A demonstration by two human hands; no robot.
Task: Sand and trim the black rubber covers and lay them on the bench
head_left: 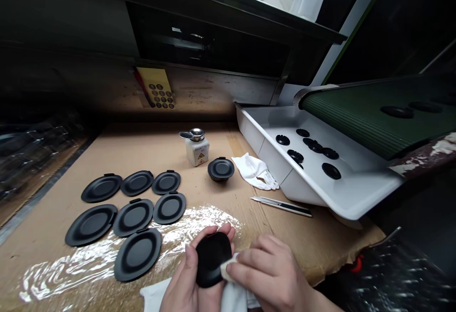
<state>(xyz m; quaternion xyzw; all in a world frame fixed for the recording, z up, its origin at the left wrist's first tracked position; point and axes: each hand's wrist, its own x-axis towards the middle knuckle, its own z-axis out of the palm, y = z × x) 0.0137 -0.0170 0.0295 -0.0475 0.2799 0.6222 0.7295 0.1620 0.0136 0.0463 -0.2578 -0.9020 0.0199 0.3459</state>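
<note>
Black rounded plastic cap [213, 258] is sitting low in front of us, just above the cardboard-covered surface [149, 153]. We are gripping it in our left hand [183, 281], fingers curled around its edge. Our right hand [272, 271] is closed on a small white cloth pad [228, 270], pressing it against the cap's right side. Seven flat black round lids [133, 217] are lying in rows to the left, well apart from a silver utility knife [281, 206] and a white plastic tray [356, 203].
</note>
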